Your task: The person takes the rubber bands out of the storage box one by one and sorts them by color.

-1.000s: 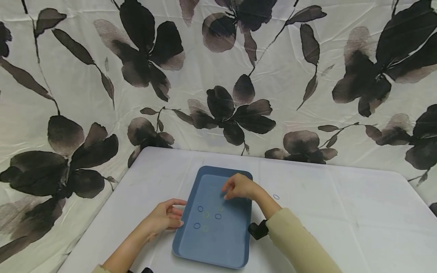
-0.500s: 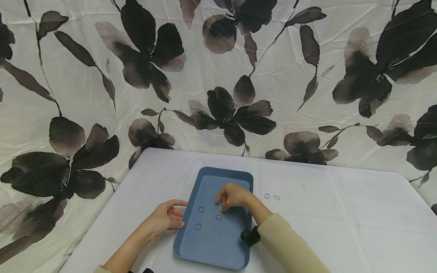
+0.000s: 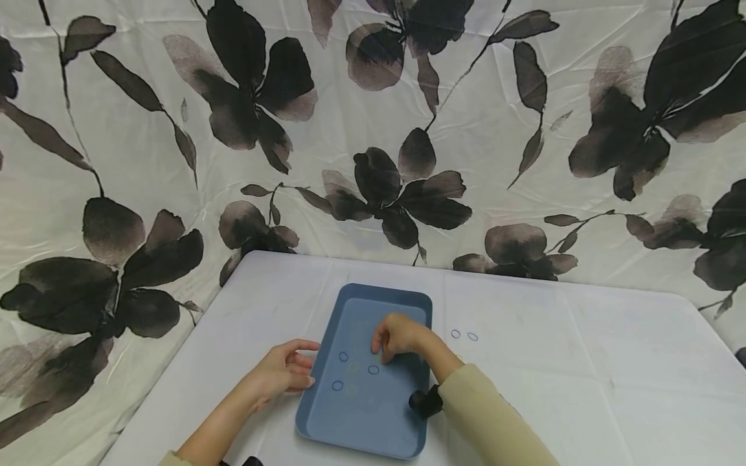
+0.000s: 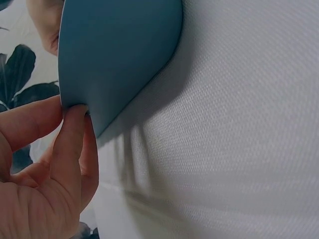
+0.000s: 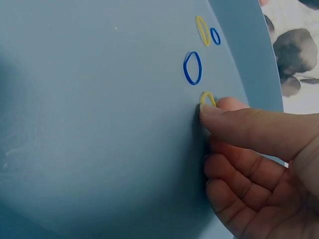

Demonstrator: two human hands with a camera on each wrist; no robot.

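My left hand (image 3: 282, 369) pinches the left rim of a blue tray (image 3: 361, 427), thumb and forefinger on its edge in the left wrist view. Over the tray's middle, my right hand (image 3: 399, 336) reaches down to the tray floor. In the right wrist view its thumb and forefinger pinch a small yellow rubber band (image 5: 208, 93), partly hidden by the thumb; the other fingers curl below. Close by lies a blue rubber band (image 5: 185, 68), with another yellow band (image 5: 200, 31) and a smaller-looking blue band (image 5: 212, 37) farther off.
Two blue rubber bands, one nearer the tray (image 3: 451, 334) and one farther right (image 3: 469, 336), lie on the white-covered table (image 3: 583, 362). Behind the table hangs a floral cloth (image 3: 373, 116). A black wrist device (image 3: 425, 402) overlaps the tray's right rim.
My right hand has moved down and slightly left over the tray, onto a yellow band that showed earlier. A second blue band on the table came out from behind the arm. My left hand stays put.
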